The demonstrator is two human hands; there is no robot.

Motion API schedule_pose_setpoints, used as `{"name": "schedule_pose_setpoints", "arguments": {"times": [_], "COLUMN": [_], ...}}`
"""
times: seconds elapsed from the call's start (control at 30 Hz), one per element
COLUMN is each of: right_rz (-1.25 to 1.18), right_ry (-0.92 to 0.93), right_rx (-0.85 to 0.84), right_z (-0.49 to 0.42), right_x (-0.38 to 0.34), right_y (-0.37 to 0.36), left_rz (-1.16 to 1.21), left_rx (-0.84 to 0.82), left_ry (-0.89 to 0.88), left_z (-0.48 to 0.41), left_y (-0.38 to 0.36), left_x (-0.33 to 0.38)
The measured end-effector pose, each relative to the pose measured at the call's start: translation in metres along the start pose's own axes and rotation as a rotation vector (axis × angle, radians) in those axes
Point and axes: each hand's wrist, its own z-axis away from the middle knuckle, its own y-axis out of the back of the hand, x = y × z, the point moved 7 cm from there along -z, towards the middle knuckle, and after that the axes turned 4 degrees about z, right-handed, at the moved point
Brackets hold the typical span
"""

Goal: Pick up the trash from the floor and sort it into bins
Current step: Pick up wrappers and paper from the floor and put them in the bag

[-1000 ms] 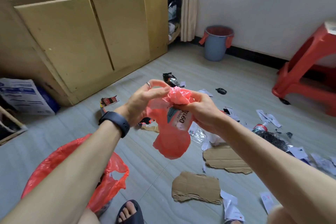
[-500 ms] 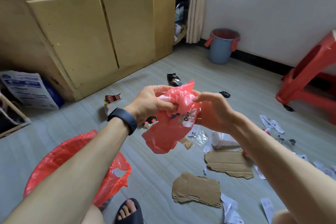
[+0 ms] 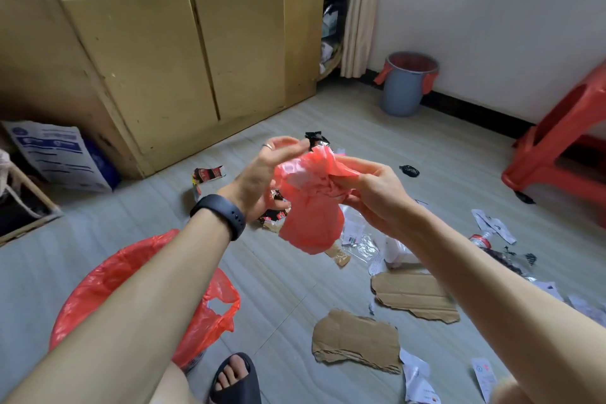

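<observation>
Pinching the bunched top of the bag [image 3: 308, 216] with the right fingers [image 3: 347, 162], thumb and tips clamped on the plastic. Touching the same bunch from the other side with the left fingers [image 3: 285, 144], nearly straight and spread, with no clear grip. Holding the bag in the air between both sets of fingers, its belly hanging below them, clear of the floor [image 3: 278, 272].

Roughly early to midway, judging by the litter: one bag in hand, not yet binned. Below and left of the fingers, a red-lined bin [image 3: 98, 289]; far beyond them, by the wall, a grey bin [image 3: 405, 88]. Still to gather: wrappers [image 3: 208, 174] just left of the fingers, cardboard [image 3: 355, 339] below them, paper slips and a bottle [image 3: 480, 241] off to the right.

Against half a second ago: left fingers lifted open, then curled round the crumple; printed label on the bag no longer showing.
</observation>
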Motion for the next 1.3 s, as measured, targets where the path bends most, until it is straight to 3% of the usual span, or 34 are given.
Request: {"name": "schedule_pose_setpoints", "arguments": {"times": [0.1,0.3,0.47,0.63,0.7,0.87,1.0,1.13,1.3], "right_rz": [-0.005,0.095,-0.292,-0.015,-0.102,-0.155,-0.154,-0.173,-0.137], "right_ry": [0.045,0.012,-0.091,-0.184,-0.200,-0.092,-0.042,-0.021,-0.018], "right_rx": [0.052,0.011,0.020,-0.033,-0.045,0.070,0.184,0.240,0.231], "right_z": [-0.003,0.004,0.006,0.006,0.006,0.004,0.004,0.002,0.000], "right_x": [-0.004,0.004,-0.001,0.016,0.021,0.011,0.008,0.009,0.016], "right_y": [-0.001,-0.004,-0.001,-0.012,-0.018,-0.018,-0.018,-0.020,-0.035], "left_rz": [-0.156,-0.154,-0.022,0.017,0.042,0.069,0.043,0.092,-0.012], "left_rx": [-0.147,-0.083,-0.030,0.080,0.080,0.080,-0.094,-0.161,-0.049], "left_ry": [0.053,0.016,-0.061,-0.102,-0.106,-0.090,0.019,0.102,0.047], "left_z": [0.004,0.003,-0.006,-0.010,-0.010,-0.008,0.002,0.008,0.014], "left_y": [-0.011,-0.002,0.007,0.011,0.014,0.021,0.009,0.013,0.036], "left_x": [-0.011,-0.012,-0.006,-0.006,-0.006,-0.006,-0.006,-0.014,-0.011]}}
